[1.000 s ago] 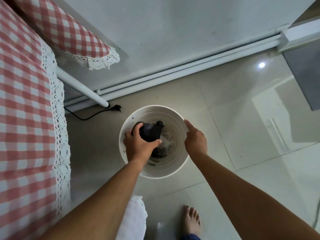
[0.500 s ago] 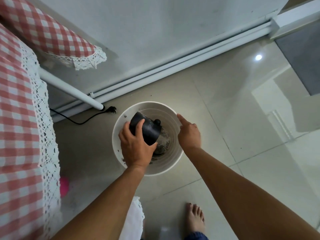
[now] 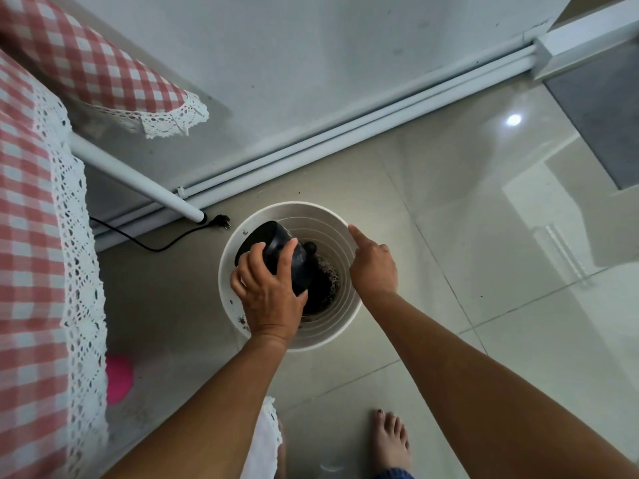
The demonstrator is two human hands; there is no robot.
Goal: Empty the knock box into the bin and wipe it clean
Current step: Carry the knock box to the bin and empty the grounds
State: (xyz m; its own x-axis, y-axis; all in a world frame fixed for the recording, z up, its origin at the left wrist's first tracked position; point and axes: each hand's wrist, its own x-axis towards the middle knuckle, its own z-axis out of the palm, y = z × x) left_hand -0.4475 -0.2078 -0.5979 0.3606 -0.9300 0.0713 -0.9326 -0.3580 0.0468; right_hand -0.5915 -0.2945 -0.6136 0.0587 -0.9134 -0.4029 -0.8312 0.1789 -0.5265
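A round white bin (image 3: pixel 332 330) stands on the tiled floor, with dark coffee grounds (image 3: pixel 326 281) at its bottom. My left hand (image 3: pixel 269 295) grips the black knock box (image 3: pixel 276 250), tipped over inside the bin's left half with its mouth facing down toward the grounds. The box's black bar end (image 3: pixel 311 248) sticks out to the right. My right hand (image 3: pixel 373 264) rests at the bin's right rim, index finger stretched along the rim, other fingers curled; I cannot tell whether it clamps the rim.
A table with a red-checked, lace-edged cloth (image 3: pixel 31 271) fills the left side, its white leg (image 3: pixel 138 178) ending near the bin. A black cable and plug (image 3: pixel 221 221) lie by the wall. A pink object (image 3: pixel 117 378) sits under the table. My bare foot (image 3: pixel 390 440) stands below.
My left hand has tilted the knock box further over in the bin, its base now pointing up and left. The view has shifted slightly; the pink object has come into sight.
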